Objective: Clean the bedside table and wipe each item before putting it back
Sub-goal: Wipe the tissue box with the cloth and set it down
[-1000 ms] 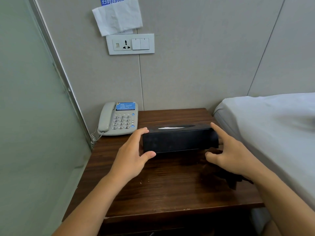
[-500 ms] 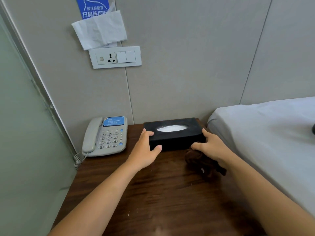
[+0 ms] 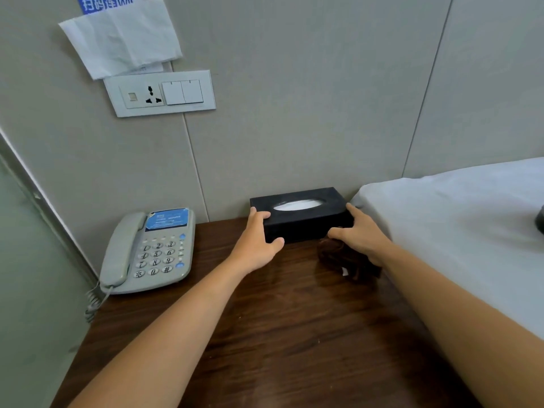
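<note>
A black tissue box (image 3: pixel 306 219) with a white tissue in its oval slot stands at the back of the dark wooden bedside table (image 3: pixel 279 334), against the wall. My left hand (image 3: pixel 256 245) grips its left end, fingers on top and thumb on the front face. My right hand (image 3: pixel 362 237) is at the right end, index finger along the top corner and thumb on the front. The other fingers hold a dark brown cloth (image 3: pixel 338 257) bunched under the palm, resting on the table.
A grey desk phone (image 3: pixel 150 251) sits at the table's back left, its coiled cord hanging off the edge. A bed (image 3: pixel 456 231) with a grey sheet borders the table on the right. A socket panel (image 3: pixel 160 94) and a white paper (image 3: pixel 123 36) are on the wall.
Both hands have pushed the tissue box from the middle of the table back to the wall. The cloth has travelled along under my right hand.
</note>
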